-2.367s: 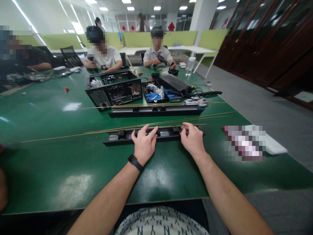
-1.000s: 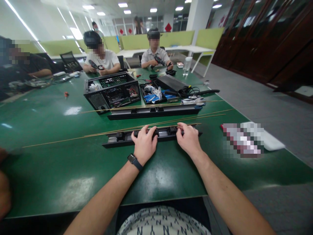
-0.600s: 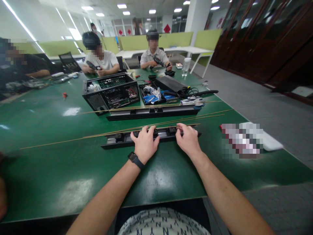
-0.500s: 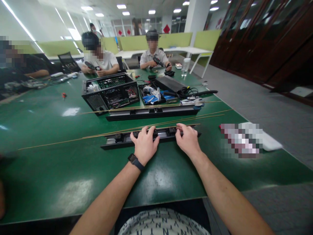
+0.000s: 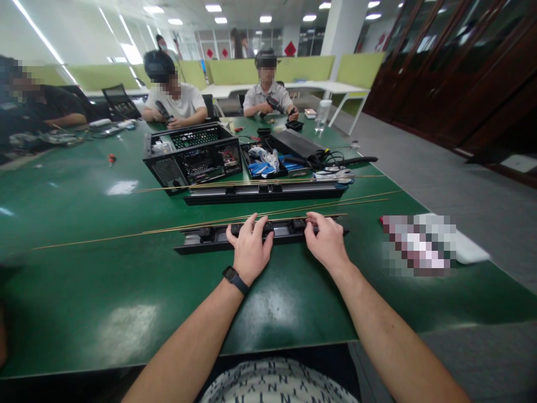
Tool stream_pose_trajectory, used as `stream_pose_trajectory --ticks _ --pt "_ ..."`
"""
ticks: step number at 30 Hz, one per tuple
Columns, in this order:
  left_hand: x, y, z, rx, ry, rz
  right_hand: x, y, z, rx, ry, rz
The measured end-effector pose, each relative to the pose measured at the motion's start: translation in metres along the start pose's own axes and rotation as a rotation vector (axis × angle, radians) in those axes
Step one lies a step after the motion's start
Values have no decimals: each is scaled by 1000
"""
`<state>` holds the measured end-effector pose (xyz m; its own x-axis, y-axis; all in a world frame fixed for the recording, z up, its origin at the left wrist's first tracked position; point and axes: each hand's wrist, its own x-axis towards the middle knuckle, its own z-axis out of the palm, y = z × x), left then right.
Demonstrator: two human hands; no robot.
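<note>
A long black metal channel [image 5: 197, 246] with a grey inner face lies across the table in front of me. Small black blocks [image 5: 206, 234] sit along its inside. My left hand [image 5: 251, 249], a dark watch on its wrist, straddles the middle of the channel; the fingers arch over one block and the thumb is at the near side. Toward the channel's right end, my right hand [image 5: 327, 238] has thumb and index finger bent together at the far edge, beside another block [image 5: 297, 225]. Thin brass-coloured rods [image 5: 159, 230] run along and behind the channel; the right fingertips partly hide one.
A second black channel [image 5: 251, 196] lies farther back, before an open computer case [image 5: 193, 157] and a tray with gloves [image 5: 266, 162]. A blurred pink item [image 5: 413, 243] and a white object [image 5: 472, 246] are at right. Coworkers sit across the green table [image 5: 126, 285].
The whole view has shifted slightly. Both hands keep nearly the same places on the channel, with little finger movement visible.
</note>
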<state>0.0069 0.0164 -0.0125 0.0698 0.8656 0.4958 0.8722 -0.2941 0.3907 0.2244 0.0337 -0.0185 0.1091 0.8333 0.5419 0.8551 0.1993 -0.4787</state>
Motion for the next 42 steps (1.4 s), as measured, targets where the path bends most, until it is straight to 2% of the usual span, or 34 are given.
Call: stream_pose_trajectory --ticks 20,42 --pt "-2 -6 4 -44 23 13 1 0 -1 -6 -11 17" --pt "-3 1 -1 -14 6 -25 4 1 -4 -58 28 76"
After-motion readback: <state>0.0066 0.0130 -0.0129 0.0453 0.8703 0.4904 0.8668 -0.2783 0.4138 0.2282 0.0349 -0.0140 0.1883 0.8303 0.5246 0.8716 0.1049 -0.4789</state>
